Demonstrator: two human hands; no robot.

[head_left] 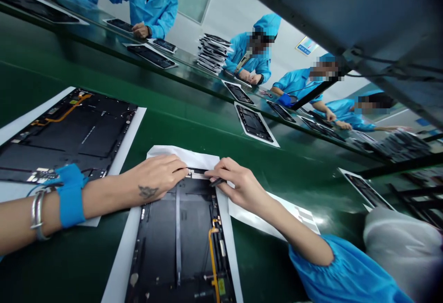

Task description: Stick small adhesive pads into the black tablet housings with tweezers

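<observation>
A black tablet housing (pixel 194 229) lies in front of me on a white sheet (pixel 117 266), with an orange flex cable (pixel 212 252) along its right side and a grey strip (pixel 178 234) down its middle. At its far edge sits a short light-coloured strip (pixel 199 175). My left hand (pixel 161 174) rests on the far left corner, its closed fingertips at the strip's left end. My right hand (pixel 238 183) is closed at the strip's right end, with a thin dark tool (pixel 218 182) between its fingers. The tool's kind is partly hidden by the fingers.
Another open tablet housing (pixel 86 132) lies on paper at left, beside my blue wrist strap (pixel 71 194). White papers (pixel 273 215) are at right. Across the green bench (pixel 173 123), people in blue work near several housings and a tall stack (pixel 212 53). A shelf (pixel 311 12) hangs overhead.
</observation>
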